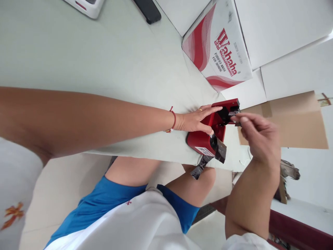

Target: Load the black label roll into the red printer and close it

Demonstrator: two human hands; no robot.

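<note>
A red box-like device with a raised flap and a black inside sits at the table's edge. A white label is on its side. My left hand, wearing a ring and a red bracelet, lies over it with fingers spread, touching the top and the flap. Dark shiny strips hang from its near end, over the table edge. At the flap's far side, my right hand is closed in a pinch beside a small glinting piece. What exactly lies between those fingertips is too small to tell.
The table has a pale green cover. A red-and-white Wahaha carton stands behind the device, beside white boxes. A brown cardboard sheet is to the right. A black object and a white device lie farther off.
</note>
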